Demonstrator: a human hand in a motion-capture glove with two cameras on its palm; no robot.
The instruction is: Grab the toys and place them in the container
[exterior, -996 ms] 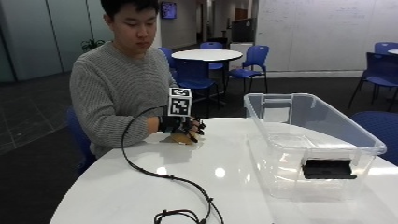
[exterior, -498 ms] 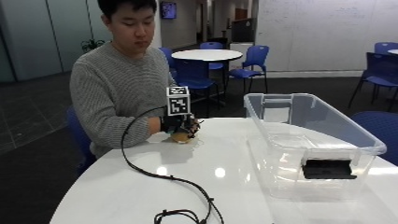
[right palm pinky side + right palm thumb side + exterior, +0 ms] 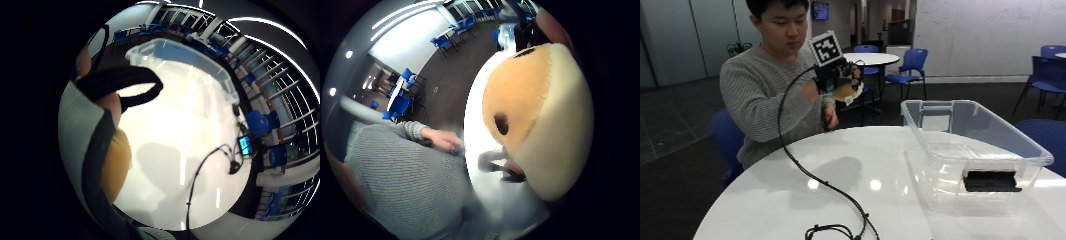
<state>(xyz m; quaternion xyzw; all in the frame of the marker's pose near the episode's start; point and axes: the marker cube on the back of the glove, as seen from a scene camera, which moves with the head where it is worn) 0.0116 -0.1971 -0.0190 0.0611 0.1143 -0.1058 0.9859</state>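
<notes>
My gloved right hand [image 3: 832,75] is raised well above the white table [image 3: 859,175], in front of the person's shoulder. Its fingers curl around a tan and cream plush toy [image 3: 848,90]. That toy [image 3: 535,115] fills much of the thumb side palm view, with a dark eye showing, and its tan edge [image 3: 117,162] lies beside the glove straps in the little finger side palm view. The clear plastic container [image 3: 973,155] stands on the table's right side, away from the hand, and is also seen from above as the container [image 3: 170,52].
The person's bare left hand [image 3: 830,118] rests at the table's far edge. A black cable [image 3: 814,172] hangs from the glove and coils near the front edge. A dark patch [image 3: 991,181] shows on the container's front wall. Blue chairs and another table stand behind.
The gloved hand has lifted the plush toy from just above the table's far edge up to shoulder height. The container has stayed in place.
</notes>
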